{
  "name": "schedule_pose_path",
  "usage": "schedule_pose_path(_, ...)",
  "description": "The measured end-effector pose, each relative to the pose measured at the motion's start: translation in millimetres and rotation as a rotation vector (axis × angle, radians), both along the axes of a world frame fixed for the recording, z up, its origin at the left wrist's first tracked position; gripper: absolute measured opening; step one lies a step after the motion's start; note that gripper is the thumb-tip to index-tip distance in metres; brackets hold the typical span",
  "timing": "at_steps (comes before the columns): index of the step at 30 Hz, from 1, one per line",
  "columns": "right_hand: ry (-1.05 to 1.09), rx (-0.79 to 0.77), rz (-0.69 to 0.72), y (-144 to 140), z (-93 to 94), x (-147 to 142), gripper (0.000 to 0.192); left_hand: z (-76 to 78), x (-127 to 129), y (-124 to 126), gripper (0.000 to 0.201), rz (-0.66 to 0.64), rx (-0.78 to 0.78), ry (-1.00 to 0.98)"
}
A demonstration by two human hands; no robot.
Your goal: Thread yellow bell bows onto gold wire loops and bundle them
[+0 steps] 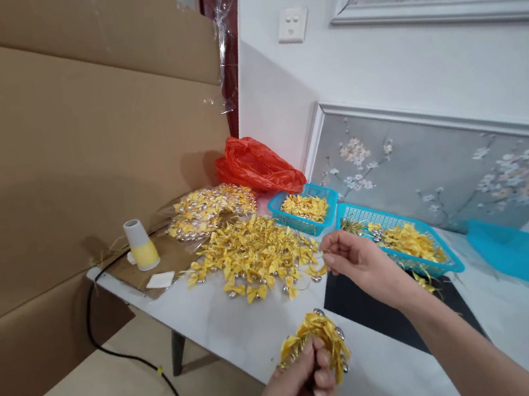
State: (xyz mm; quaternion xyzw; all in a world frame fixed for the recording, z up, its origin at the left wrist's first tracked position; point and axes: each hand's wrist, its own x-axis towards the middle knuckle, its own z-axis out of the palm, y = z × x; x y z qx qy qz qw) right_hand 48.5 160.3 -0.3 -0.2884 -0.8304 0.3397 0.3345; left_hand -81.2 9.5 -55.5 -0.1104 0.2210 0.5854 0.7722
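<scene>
My left hand [301, 388] is closed around a bunch of yellow ribbon bows [320, 334] with silver bells and thin gold ties, held over the table's front edge. My right hand [362, 266] is reached out to the right side of a heap of similar bows [258, 253]. Its thumb and fingers are pinched together; whatever is between them is too small to make out. Beneath that wrist lies a black mat [370, 315]. Just behind it, a blue basket [449, 255] holds more yellow bows and a bundle of gold ties.
A smaller blue basket [293, 222] of yellow pieces stands at the back, near a red plastic bag [258, 162] and a clear bag of bows [206, 211]. A white-and-yellow cone [141, 245] stands at the left. A black cable [134, 360] hangs off the table [204, 323]; cardboard borders the left.
</scene>
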Motion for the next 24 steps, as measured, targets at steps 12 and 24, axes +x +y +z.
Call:
schedule_pose_path(12,-0.606,0.516,0.225,-63,33.3,34,0.036,13.0,5,1,0.016,0.087,-0.070,0.093)
schedule_pose_path(24,-0.233,0.423,-0.159,-85,-22.0,42,0.017,-0.1,11,8,0.015,0.162,-0.030,0.193)
